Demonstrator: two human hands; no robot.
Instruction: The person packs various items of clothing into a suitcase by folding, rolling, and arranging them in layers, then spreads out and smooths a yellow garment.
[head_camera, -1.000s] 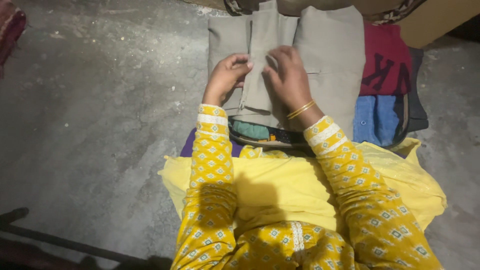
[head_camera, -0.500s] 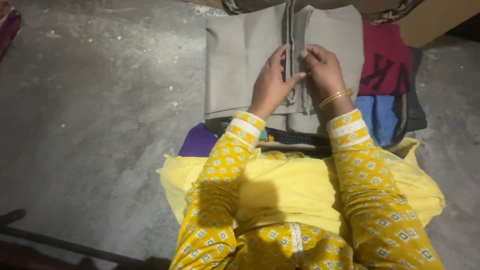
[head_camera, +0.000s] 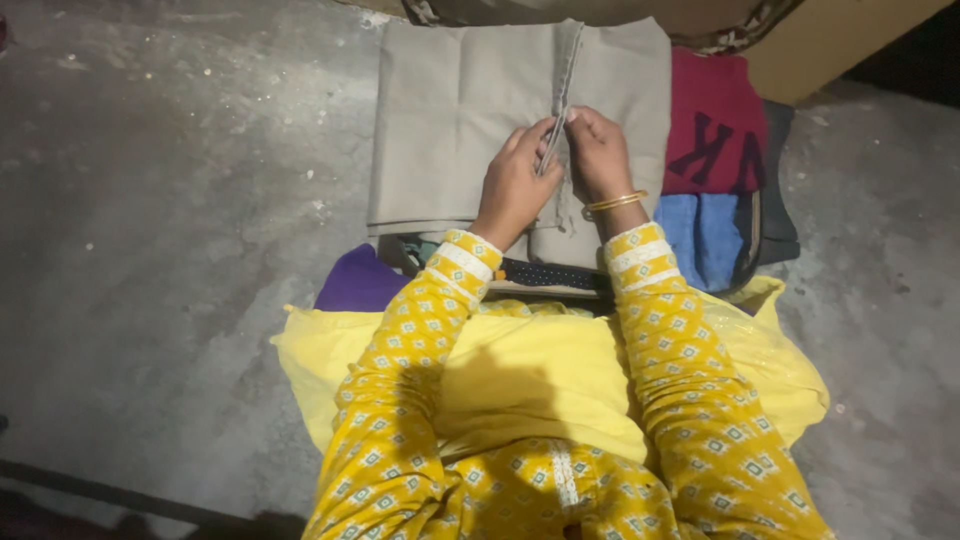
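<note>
Head view, item: grey cloth (head_camera: 455, 120), a folded garment lying flat on the far part of a stack of clothes, at scene centre.
Head view, strip: a narrow fold or placket (head_camera: 566, 70) runs near-to-far down the cloth's middle, raised slightly off the panel below.
Left hand (head_camera: 515, 185): palm down on the cloth, fingertips pressed together on the near end of the strip, pinching it.
Right hand (head_camera: 597, 150): just right of the left hand, fingers curled and pinching the same strip from its right side; a gold bangle (head_camera: 614, 202) sits at the wrist.
Handling, judged: light and soft, limp rather than stiff; it creases readily and would sag if lifted by one point. Not fragile, not slippery on the stack.
Hold, judged: best taken at the folded edges or along the strip with both hands, so the panels stay aligned.
Beneath: a dark dotted fabric (head_camera: 545, 275) and other layers show at the near edge of the stack; their kind cannot be told.
Right of cloth: red garment (head_camera: 715, 135) far, blue garment (head_camera: 705, 235) near, touching the cloth's right edge.
Left, near: purple cloth (head_camera: 355, 285) peeking out.
Nearest: yellow fabric (head_camera: 520, 370) across the lap, under the patterned yellow sleeves (head_camera: 410, 350).
Ground: grey concrete floor (head_camera: 170, 200).
</note>
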